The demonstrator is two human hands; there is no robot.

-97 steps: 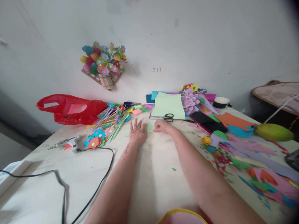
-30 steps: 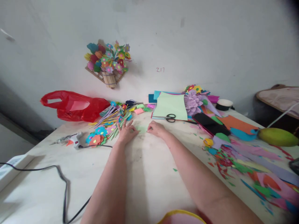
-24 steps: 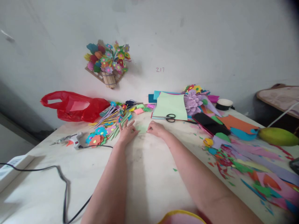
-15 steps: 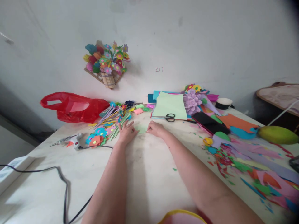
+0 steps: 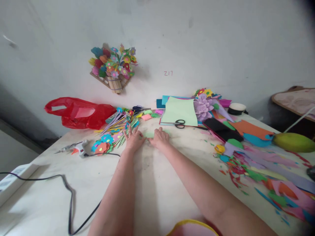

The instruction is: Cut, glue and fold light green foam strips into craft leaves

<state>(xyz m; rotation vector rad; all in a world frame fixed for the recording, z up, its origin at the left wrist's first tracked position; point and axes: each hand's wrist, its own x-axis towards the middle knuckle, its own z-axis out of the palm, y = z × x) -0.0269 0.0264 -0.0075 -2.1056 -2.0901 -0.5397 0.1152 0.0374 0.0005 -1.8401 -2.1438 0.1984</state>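
Observation:
A small light green sheet of craft paper (image 5: pixel 149 134) lies flat at the middle of the table, partly hidden under my fingers. My left hand (image 5: pixel 134 139) is at its left end, thumb and forefinger closed together on the edge while the other fingers spread out. On top of the sheet's near edge sits my right hand (image 5: pixel 159 138), its fingers bent and its thumb pointing toward the left hand. A bit of green shows beyond the right knuckles. Black-handled scissors (image 5: pixel 179 124) rest on a larger light green sheet (image 5: pixel 180 109) just behind.
Left of my hands are paper flowers (image 5: pixel 102 148), bundled thin strips (image 5: pixel 115 123), a glue gun (image 5: pixel 81 149) with its black cord, and a red plastic bag (image 5: pixel 81 114). A phone (image 5: pixel 221 129), colourful scraps (image 5: pixel 253 170) and a yellow-green fruit (image 5: pixel 294 142) lie on the right.
My right hand has moved left from the sheet's right end, closer to my left hand, and now lies over the paper. The left hand stays at nearly the same place.

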